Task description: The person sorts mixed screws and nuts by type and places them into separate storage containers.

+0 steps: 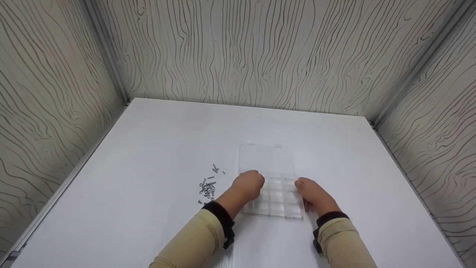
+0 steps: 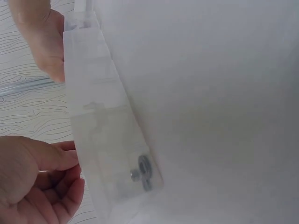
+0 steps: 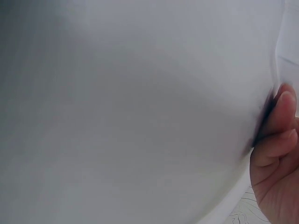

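A clear plastic compartment box (image 1: pixel 276 213) lies on the table, its lid (image 1: pixel 260 158) folded back on the far side. Over its left compartments is my left hand (image 1: pixel 250 185), fingers curled; in the left wrist view thumb and forefinger come together at the box's upper edge, and anything between them is hidden. My right hand (image 1: pixel 316 195) holds the box's right side, with curled fingers low against the wall in the right wrist view. Small grey metal parts (image 2: pixel 145 168), one ring-shaped, show blurred through a compartment wall. Left of the box lies a loose pile of screws and nuts (image 1: pixel 208 189).
A few screws (image 1: pixel 215 168) lie apart from the pile, farther back. The white table (image 1: pixel 167 141) is bordered by wood-patterned panels (image 1: pixel 238 56) at the back and both sides, with metal rails (image 1: pixel 104 48) in the corners.
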Demonstrator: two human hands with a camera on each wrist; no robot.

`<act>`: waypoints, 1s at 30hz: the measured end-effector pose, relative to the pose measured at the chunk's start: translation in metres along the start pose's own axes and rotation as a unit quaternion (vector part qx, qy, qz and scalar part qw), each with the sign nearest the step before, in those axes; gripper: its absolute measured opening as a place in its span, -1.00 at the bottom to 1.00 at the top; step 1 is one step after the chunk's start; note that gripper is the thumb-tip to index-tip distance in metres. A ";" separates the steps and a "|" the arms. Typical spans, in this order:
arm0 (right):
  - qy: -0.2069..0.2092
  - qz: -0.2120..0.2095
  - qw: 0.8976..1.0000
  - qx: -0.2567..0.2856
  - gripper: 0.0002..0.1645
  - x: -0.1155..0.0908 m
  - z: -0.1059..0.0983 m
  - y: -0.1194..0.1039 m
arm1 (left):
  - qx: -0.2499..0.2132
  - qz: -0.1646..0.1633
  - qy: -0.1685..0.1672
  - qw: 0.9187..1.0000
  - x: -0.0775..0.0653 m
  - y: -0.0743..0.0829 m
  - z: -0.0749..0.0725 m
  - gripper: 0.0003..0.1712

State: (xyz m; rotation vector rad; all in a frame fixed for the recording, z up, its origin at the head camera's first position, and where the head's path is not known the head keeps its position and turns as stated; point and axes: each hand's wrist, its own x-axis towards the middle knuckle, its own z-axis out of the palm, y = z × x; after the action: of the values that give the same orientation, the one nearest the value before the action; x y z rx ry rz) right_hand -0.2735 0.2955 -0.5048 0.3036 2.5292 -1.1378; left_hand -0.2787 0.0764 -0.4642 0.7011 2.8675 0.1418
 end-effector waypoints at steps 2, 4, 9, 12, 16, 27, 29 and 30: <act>0.001 -0.003 1.000 -0.008 -0.66 0.000 0.000 0.000 | -0.008 0.003 0.000 1.000 0.000 0.000 0.001 -0.84; 0.004 -0.003 1.000 -0.016 -0.66 -0.001 0.000 0.000 | -0.022 0.003 0.000 1.000 0.000 0.001 0.000 -0.80; 0.006 -0.003 1.000 -0.015 -0.66 -0.001 -0.001 -0.001 | -0.047 0.000 0.011 0.999 0.001 -0.001 0.000 -0.78; 0.005 0.000 1.000 -0.011 -0.68 -0.001 0.000 -0.002 | -0.053 -0.005 0.015 0.998 0.001 -0.004 -0.001 -0.78; 0.003 0.004 1.000 -0.011 -0.69 -0.001 0.000 -0.002 | -0.067 -0.022 0.022 0.997 0.001 -0.011 -0.005 -0.76; 0.008 -0.027 0.999 -0.042 -0.67 0.003 -0.001 0.003 | -0.063 -0.098 0.037 0.993 -0.008 -0.054 -0.023 -0.77; 0.009 -0.018 0.999 -0.039 -0.67 0.003 -0.001 0.003 | -0.060 -0.113 0.039 0.991 -0.009 -0.065 -0.024 -0.75; 0.009 -0.014 0.999 -0.038 -0.67 0.003 -0.001 0.003 | -0.062 -0.122 0.039 0.990 -0.010 -0.069 -0.024 -0.75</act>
State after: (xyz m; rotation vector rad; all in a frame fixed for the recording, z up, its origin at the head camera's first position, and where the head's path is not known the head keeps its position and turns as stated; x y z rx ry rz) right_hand -0.2755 0.2983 -0.5072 0.2613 2.5915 -1.0504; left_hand -0.3062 0.0094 -0.4487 0.3254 2.9566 0.3153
